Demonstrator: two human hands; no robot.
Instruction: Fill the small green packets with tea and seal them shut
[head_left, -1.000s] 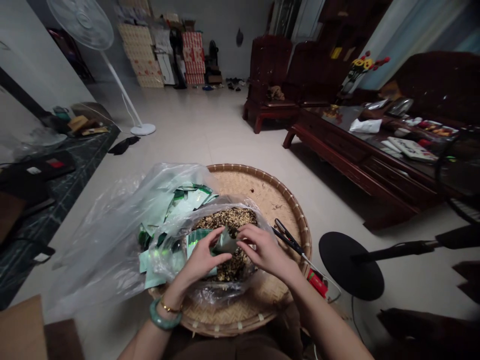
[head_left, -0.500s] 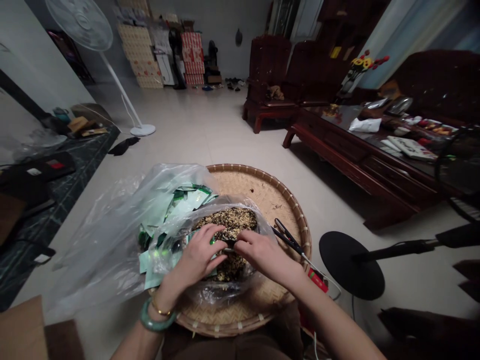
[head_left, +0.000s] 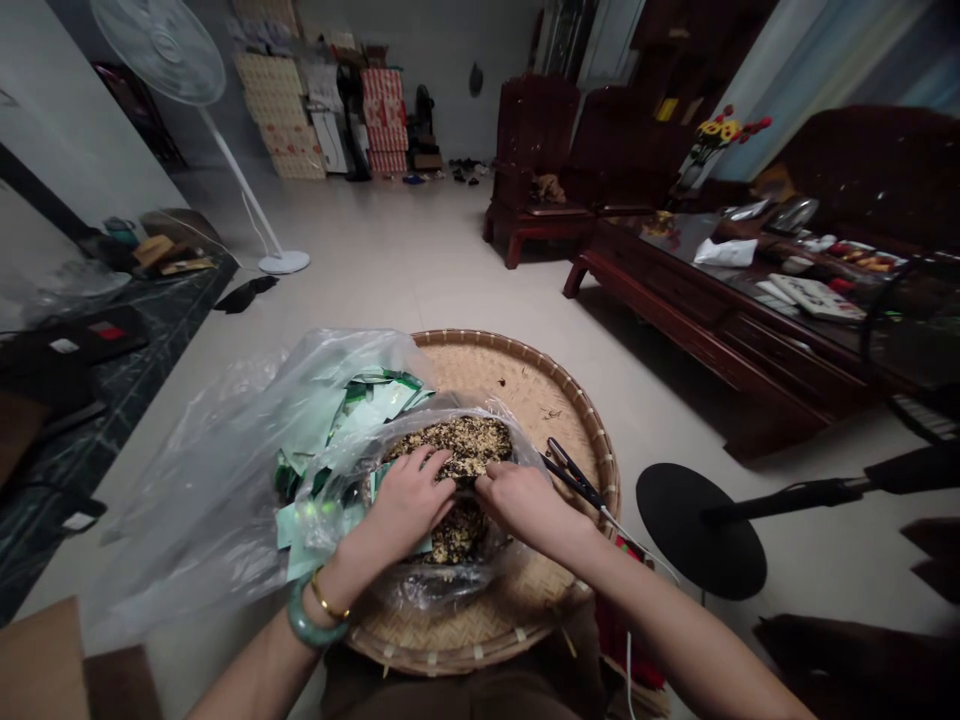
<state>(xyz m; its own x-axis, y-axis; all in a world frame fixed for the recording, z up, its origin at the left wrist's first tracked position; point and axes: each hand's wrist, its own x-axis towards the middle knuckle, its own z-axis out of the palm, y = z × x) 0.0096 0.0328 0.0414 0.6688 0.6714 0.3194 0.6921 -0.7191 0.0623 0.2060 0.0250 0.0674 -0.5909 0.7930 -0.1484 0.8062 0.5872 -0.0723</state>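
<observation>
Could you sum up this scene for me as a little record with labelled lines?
Left hand: curled over the loose dark-and-tan mix; any grip hidden
Right hand: close beside it, fingers bent; any grip hidden
Mix: in clear plastic
Green packets: piled left of the mix
Woven tray: round, beneath the mix
Black two-armed tool: right side of tray, white cord attached

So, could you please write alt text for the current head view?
A person's left hand and right hand are close together over dark-and-tan mix in a clear plastic bag on a round bamboo tray. Green sachets lie left, a corded hair straightener right.
</observation>
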